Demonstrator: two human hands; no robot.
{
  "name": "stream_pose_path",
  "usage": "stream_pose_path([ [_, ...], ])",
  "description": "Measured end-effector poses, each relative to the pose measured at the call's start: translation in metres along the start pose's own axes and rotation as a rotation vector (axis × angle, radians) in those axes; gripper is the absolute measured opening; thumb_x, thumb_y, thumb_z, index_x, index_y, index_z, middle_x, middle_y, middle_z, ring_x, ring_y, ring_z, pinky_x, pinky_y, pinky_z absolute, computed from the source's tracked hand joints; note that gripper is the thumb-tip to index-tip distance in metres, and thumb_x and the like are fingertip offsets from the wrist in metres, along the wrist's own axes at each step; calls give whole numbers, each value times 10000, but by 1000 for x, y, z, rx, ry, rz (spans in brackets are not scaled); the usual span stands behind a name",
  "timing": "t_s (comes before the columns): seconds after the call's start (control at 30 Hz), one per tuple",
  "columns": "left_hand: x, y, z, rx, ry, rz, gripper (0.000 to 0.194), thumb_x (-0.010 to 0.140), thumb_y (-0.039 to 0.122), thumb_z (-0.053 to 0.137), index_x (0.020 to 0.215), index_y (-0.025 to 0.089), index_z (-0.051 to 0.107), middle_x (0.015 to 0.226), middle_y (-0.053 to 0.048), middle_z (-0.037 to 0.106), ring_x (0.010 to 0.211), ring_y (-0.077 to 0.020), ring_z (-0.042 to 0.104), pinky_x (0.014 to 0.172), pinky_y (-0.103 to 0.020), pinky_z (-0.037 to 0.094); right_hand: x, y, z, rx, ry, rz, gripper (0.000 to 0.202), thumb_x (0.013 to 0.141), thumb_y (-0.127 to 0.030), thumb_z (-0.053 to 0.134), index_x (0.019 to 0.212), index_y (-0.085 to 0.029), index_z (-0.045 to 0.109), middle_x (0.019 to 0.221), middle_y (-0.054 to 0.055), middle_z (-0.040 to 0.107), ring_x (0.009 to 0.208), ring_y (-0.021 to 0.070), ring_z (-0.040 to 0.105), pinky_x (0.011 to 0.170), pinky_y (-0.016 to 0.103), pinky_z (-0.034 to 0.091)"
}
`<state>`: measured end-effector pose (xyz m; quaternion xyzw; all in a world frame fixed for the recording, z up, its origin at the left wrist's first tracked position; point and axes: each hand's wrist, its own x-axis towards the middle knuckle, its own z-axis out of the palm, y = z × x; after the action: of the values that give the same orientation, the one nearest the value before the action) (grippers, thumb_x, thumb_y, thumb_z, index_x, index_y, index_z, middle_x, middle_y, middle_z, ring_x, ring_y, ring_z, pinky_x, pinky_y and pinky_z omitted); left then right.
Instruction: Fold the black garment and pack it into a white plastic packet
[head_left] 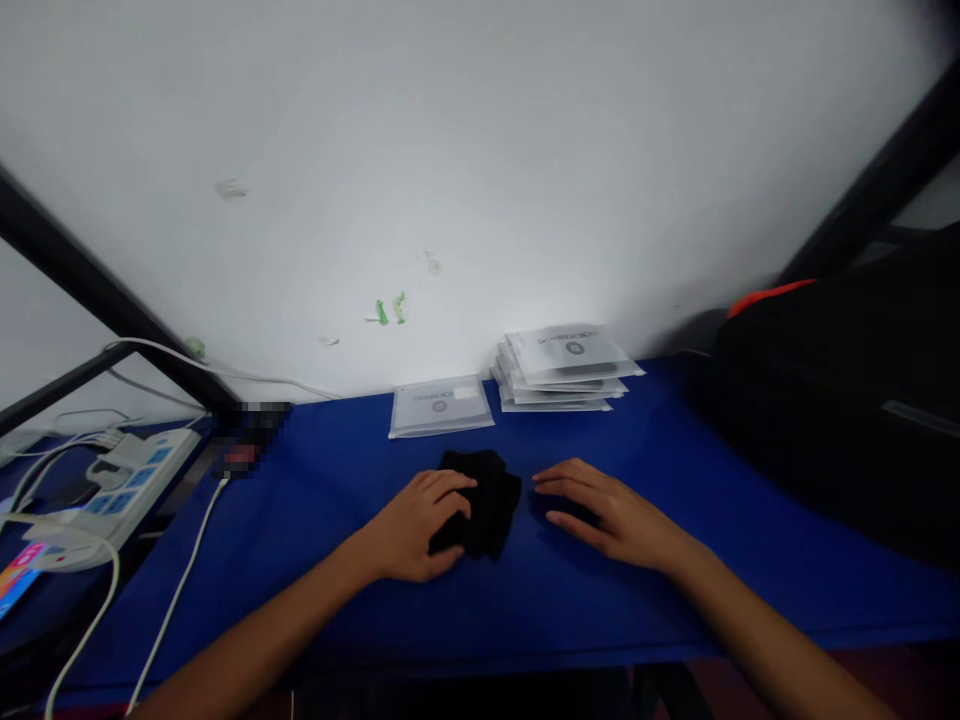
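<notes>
A folded black cloth item (491, 505) lies on the blue table surface (585, 610) in the middle of the head view. My left hand (420, 525) rests on its left side, fingers apart and lying over the fabric. To the right of the cloth, my right hand (604, 510) hovers or rests just above the blue surface, fingers spread, touching nothing but perhaps the table. Behind the cloth lies a single flat translucent zip pouch (441, 405) with printing on it. A stack of several similar pouches (566, 360) sits to its right, near the wall.
At the left are a white power strip (139, 490) with cables and a colourful packet (21, 575). A white cable (180, 590) runs along the table's left side. A large black bag (840, 400) with an orange edge fills the right. Behind stands a pale wall (480, 180).
</notes>
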<state>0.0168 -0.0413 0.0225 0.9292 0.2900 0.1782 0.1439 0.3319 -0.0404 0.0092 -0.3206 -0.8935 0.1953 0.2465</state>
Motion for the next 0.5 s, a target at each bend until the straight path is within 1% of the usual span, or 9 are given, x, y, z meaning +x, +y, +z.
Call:
stream_pose_path([
  [0.03,2,3,2,39,-44,0,342,777,310,697,1058,211,530,1339,-140,527,1269,-319,472,1054,-492,389,0,0,0,-2,2,-6,267,970,-278,508,1220,-226,585,1221,118,624,1164,248,571,965,444,512],
  [0.1,7,5,6,131,-52,-26,439,772,375,729,1115,190,527,1309,-156,547,1236,-331,498,1029,-497,408,0,1,1,-7,-3,-25,274,967,-223,478,1221,-216,581,1220,122,623,1162,241,572,968,438,509],
  [0.2,17,1,12,308,-54,-25,419,781,261,710,1147,156,536,1228,-173,598,1146,-347,561,943,-502,458,0,-1,2,-12,-12,-38,324,945,-169,458,1250,-220,558,1239,119,616,1165,235,572,975,431,506],
  [0.27,23,-1,15,370,-23,-24,324,784,187,665,1090,154,563,1168,-162,636,1078,-342,603,882,-485,489,2,-4,4,-31,7,-23,402,927,-187,494,1327,-228,499,1298,124,584,1202,244,551,997,443,493],
  [0.33,28,-1,18,318,77,-26,223,813,149,594,1034,163,573,1098,-128,669,999,-295,643,841,-432,515,6,-8,8,-86,30,-30,543,898,-231,562,1416,-211,403,1394,150,510,1280,268,490,1037,472,456],
  [0.4,32,4,20,172,183,-9,187,845,138,528,1024,172,565,1032,-94,683,940,-238,661,830,-373,530,12,-11,13,-165,32,-84,698,847,-253,626,1469,-167,321,1475,188,416,1360,305,396,1075,512,404],
  [0.43,34,7,20,83,216,9,180,858,142,508,1027,176,559,1007,-83,681,927,-217,661,830,-347,534,15,-12,16,-201,19,-116,752,815,-238,645,1476,-141,302,1495,205,385,1382,323,359,1087,533,380],
  [0.47,35,10,21,-3,228,31,177,869,150,495,1033,179,553,995,-77,676,927,-201,659,835,-326,536,19,-12,19,-227,1,-147,771,783,-205,647,1469,-114,306,1492,220,386,1385,335,352,1094,551,360],
  [0.5,35,12,21,-78,226,56,173,878,159,488,1039,181,550,991,-74,671,934,-189,654,840,-310,536,22,-12,21,-240,-19,-176,753,752,-164,633,1442,-92,340,1463,229,423,1365,338,379,1096,564,349],
])
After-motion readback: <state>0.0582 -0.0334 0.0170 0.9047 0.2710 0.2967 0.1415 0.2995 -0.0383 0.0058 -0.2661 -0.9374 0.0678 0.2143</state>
